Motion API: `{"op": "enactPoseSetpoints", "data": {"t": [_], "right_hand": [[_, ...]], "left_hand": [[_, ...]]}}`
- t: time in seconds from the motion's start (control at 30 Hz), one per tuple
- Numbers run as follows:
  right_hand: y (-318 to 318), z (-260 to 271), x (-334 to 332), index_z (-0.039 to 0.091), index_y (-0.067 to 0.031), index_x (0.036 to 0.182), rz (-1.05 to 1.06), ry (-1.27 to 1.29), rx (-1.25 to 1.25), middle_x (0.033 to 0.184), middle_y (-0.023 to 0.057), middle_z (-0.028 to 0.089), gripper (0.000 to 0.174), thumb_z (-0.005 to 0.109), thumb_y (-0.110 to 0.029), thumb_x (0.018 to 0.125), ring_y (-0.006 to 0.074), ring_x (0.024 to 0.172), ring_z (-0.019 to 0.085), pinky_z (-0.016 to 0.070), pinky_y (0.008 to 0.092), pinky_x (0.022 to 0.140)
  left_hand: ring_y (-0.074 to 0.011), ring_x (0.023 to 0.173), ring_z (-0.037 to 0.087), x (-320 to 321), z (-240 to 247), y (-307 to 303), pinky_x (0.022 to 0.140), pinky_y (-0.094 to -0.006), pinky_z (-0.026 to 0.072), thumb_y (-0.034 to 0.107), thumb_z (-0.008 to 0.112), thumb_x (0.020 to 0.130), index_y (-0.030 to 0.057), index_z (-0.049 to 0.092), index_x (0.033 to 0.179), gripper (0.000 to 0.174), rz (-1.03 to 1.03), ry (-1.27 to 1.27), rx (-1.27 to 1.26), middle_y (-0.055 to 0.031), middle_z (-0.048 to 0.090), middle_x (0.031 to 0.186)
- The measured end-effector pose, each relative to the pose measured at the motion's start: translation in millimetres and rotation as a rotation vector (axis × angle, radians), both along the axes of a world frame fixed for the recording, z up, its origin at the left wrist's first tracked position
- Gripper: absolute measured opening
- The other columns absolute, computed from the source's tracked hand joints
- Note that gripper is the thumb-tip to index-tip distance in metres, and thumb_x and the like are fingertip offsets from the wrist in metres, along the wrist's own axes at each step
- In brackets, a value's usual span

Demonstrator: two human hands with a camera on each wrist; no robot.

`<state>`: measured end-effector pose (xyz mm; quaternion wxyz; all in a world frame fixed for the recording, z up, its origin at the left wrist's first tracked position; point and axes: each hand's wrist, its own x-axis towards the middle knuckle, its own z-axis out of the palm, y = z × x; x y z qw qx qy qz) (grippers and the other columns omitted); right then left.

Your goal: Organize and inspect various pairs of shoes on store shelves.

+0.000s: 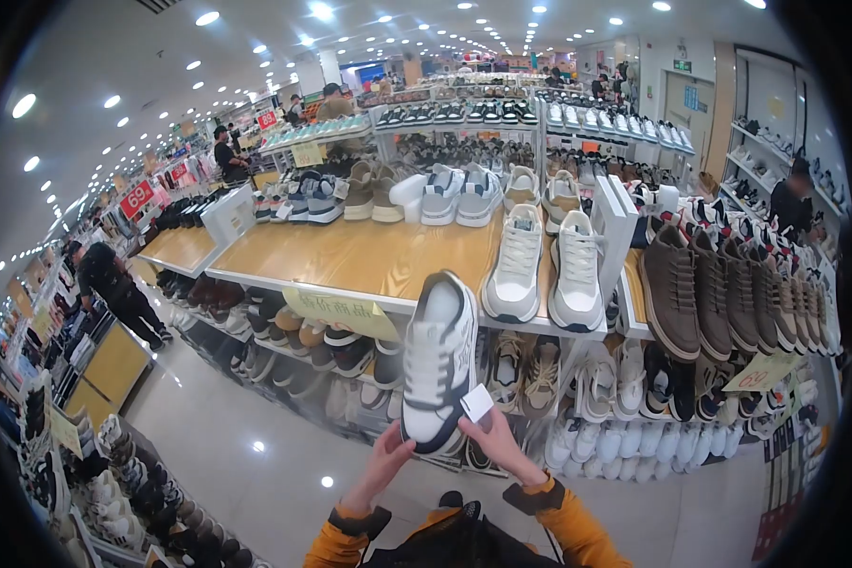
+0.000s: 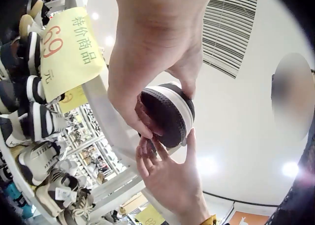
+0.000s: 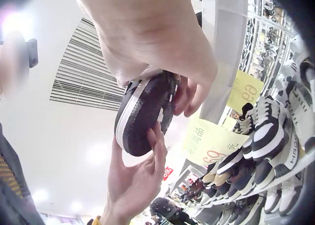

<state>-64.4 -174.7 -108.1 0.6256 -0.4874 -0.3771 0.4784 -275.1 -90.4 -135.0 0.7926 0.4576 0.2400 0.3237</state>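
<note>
A white sneaker (image 1: pixel 431 364) with dark trim is held up in front of the shelves, its toe end lowest in the head view. My left hand (image 1: pixel 386 461) grips the toe end from the left, while my right hand (image 1: pixel 498 443) grips it from the right. A white paper tag (image 1: pixel 476 403) sits at the shoe's right side, beside the right thumb. Both wrist views show the dark sole (image 2: pixel 170 116) from below, with the fingers of both hands curled against the shoe.
Ahead stands a wooden display shelf (image 1: pixel 350 254) bearing several pairs of shoes, including white sneakers (image 1: pixel 519 265). Brown shoes (image 1: pixel 674 293) stand at the right. A yellow price sign (image 1: pixel 341 313) hangs on the shelf's front edge. More shoes (image 1: pixel 151 488) fill a rack at lower left.
</note>
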Motion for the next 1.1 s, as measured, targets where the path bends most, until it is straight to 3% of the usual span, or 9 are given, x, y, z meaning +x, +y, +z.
{"op": "enactPoseSetpoints", "data": {"t": [0.33,0.43,0.6,0.73,0.8,0.83,0.93,1.03,1.1], "right_hand": [[89.6,18.1,24.2,0.034,-0.0048,0.138,-0.013,-0.098,0.116,0.115,0.0086,0.057,0.059,0.067,-0.012,0.090,0.0155,0.106,0.058,0.0454,0.0301,0.095],[101.4,19.3,24.4,0.041,0.0017,0.130,-0.026,-0.168,0.125,0.107,0.0090,0.061,0.051,0.068,-0.014,0.089,0.0151,0.100,0.061,0.0461,0.0283,0.092],[120.5,22.7,23.7,0.046,0.0072,0.119,-0.085,-0.280,0.149,0.099,0.0095,0.064,0.044,0.069,-0.014,0.089,0.0140,0.095,0.062,0.0474,0.0274,0.085],[131.6,14.7,21.6,0.047,0.0067,0.116,-0.106,-0.286,0.200,0.097,0.0101,0.064,0.041,0.070,-0.014,0.088,0.0139,0.092,0.062,0.0479,0.0271,0.082],[134.4,11.0,22.0,0.047,0.0069,0.114,-0.191,-0.278,0.145,0.095,0.0100,0.065,0.042,0.071,-0.013,0.087,0.0139,0.088,0.062,0.0476,0.0263,0.077],[138.1,8.6,24.4,0.047,0.0069,0.114,-0.187,-0.282,0.146,0.095,0.0100,0.065,0.042,0.071,-0.013,0.087,0.0139,0.088,0.062,0.0476,0.0263,0.077],[144.4,5.0,30.7,0.051,0.0023,0.112,-0.285,-0.347,0.216,0.091,0.0051,0.063,0.031,0.066,-0.014,0.090,0.0105,0.079,0.058,0.0477,0.0262,0.070],[143.7,4.6,35.2,0.058,0.0019,0.089,-0.410,-0.394,0.085,0.064,0.0003,0.057,0.020,0.064,-0.017,0.092,0.0053,0.062,0.047,0.0399,0.0235,0.058],[141.3,-4.7,42.8,0.058,0.0018,0.090,-0.370,-0.358,0.091,0.065,0.0004,0.057,0.020,0.064,-0.017,0.093,0.0049,0.062,0.048,0.0402,0.0228,0.059]], "left_hand": [[-0.0130,0.110,0.054,58.8,65.6,109.6,0.092,-0.0269,0.0435,0.030,0.053,0.098,0.0018,0.045,0.133,0.045,0.086,0.035,0.067,-0.0068,0.055,0.122],[-0.0118,0.107,0.054,72.2,79.0,123.7,0.090,-0.0274,0.0437,0.033,0.052,0.099,0.0021,0.046,0.129,0.044,0.079,0.096,0.129,-0.0054,0.056,0.118],[-0.0095,0.099,0.053,79.2,62.2,139.5,0.083,-0.0263,0.0444,0.032,0.052,0.099,-0.0005,0.046,0.128,0.044,0.095,0.162,0.205,-0.0059,0.056,0.118],[-0.0139,0.093,0.057,71.8,65.6,143.2,0.081,-0.0278,0.0465,0.018,0.065,0.091,-0.0044,0.044,0.128,0.048,0.124,0.219,0.512,-0.0112,0.057,0.115],[-0.0217,0.102,0.058,74.0,69.4,141.0,0.087,-0.0326,0.0467,0.015,0.075,0.082,-0.0038,0.043,0.129,0.060,0.352,0.358,1.006,-0.0182,0.055,0.121],[-0.0274,0.115,0.053,77.6,70.7,144.6,0.098,-0.0379,0.0408,0.010,0.077,0.076,0.0000,0.041,0.135,0.070,0.425,0.369,1.111,-0.0206,0.052,0.127],[-0.0300,0.125,0.048,93.9,83.2,152.7,0.103,-0.0384,0.0377,0.009,0.077,0.077,-0.0015,0.040,0.136,0.070,0.468,0.354,1.308,-0.0222,0.049,0.134],[-0.0309,0.128,0.047,113.7,76.5,162.3,0.106,-0.0377,0.0367,0.009,0.078,0.077,-0.0027,0.041,0.138,0.072,0.343,0.286,1.238,-0.0216,0.048,0.137],[-0.0295,0.124,0.051,128.1,75.7,160.7,0.103,-0.0363,0.0397,0.008,0.079,0.077,-0.0033,0.043,0.137,0.071,0.379,0.252,1.216,-0.0204,0.050,0.136]]}}
